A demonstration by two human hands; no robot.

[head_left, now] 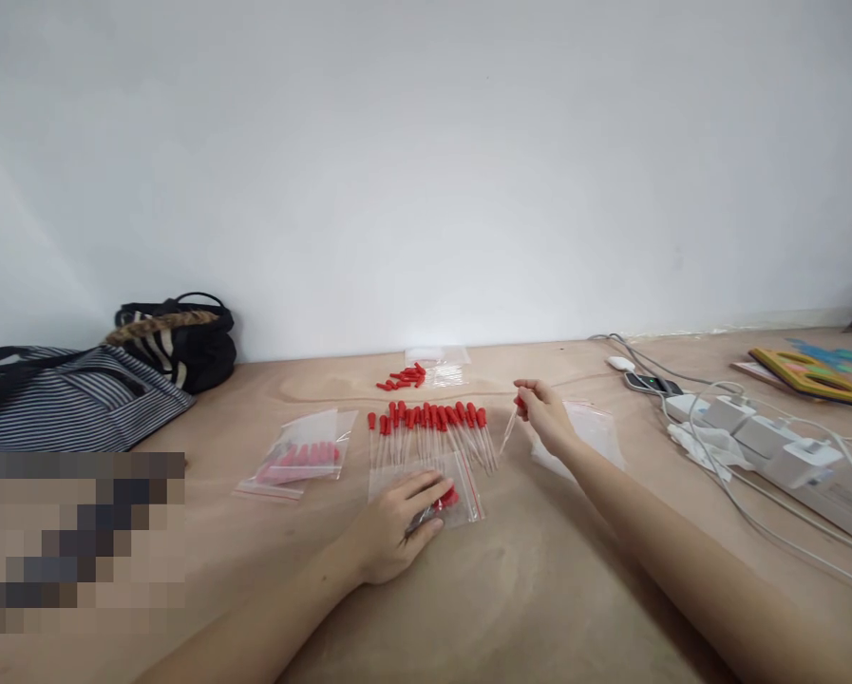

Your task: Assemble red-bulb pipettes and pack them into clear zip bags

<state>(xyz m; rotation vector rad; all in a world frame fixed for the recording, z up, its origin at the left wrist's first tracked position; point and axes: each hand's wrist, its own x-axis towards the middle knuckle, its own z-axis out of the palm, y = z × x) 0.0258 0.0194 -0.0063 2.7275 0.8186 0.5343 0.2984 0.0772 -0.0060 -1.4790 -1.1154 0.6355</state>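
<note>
Pinched in the fingers of my right hand is a dropper with a red bulb and a thin clear tube hanging down. My left hand lies over a clear zip bag, thumb and fingers apart. Red bulbs show at the bag beside its fingertips; the palm side is hidden. Just beyond this bag, several red-bulbed droppers lie in a row, tubes toward me. Left of them are clear bags with red pieces inside. Another clear bag lies behind my right wrist.
Loose red bulbs and clear tubes on a bag lie near the wall. A striped bag and a black bag stand at left. A power strip with chargers and cables occupies the right, with a yellow frame beyond.
</note>
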